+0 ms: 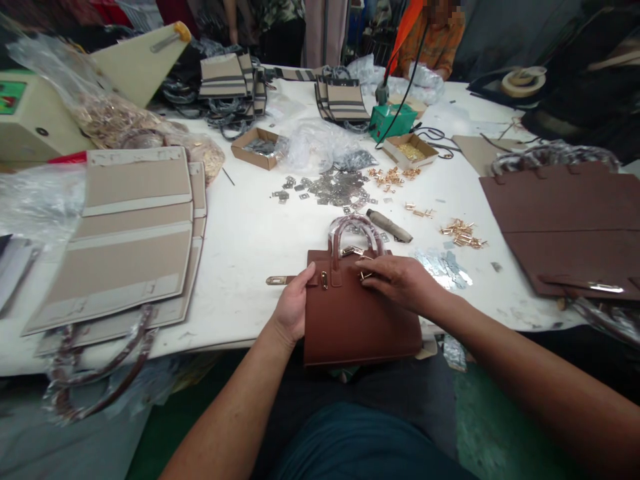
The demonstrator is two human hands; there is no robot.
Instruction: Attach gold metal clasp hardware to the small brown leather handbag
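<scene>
A brown handbag (360, 320) with plastic-wrapped handles (356, 227) rests at the table's front edge, over my lap. Its left side is gripped by my left hand (294, 303), the thumb lying on the front panel. A strap with a gold metal end (276, 281) sticks out to the left of the bag. Near that thumb sits a gold turn-lock (325, 280). My right hand (395, 280) is at the upper right of the front panel, its fingers closed around a small gold fitting (364, 275). Part of that fitting is hidden by the fingers.
Flat bag panels (135, 233) are stacked at left, brown ones (575, 227) at right. Loose metal plates (340, 188), gold fittings (463, 232) and a dark-handled tool (390, 225) lie beyond the bag. Behind stand a green box (393, 121) and another person (435, 40).
</scene>
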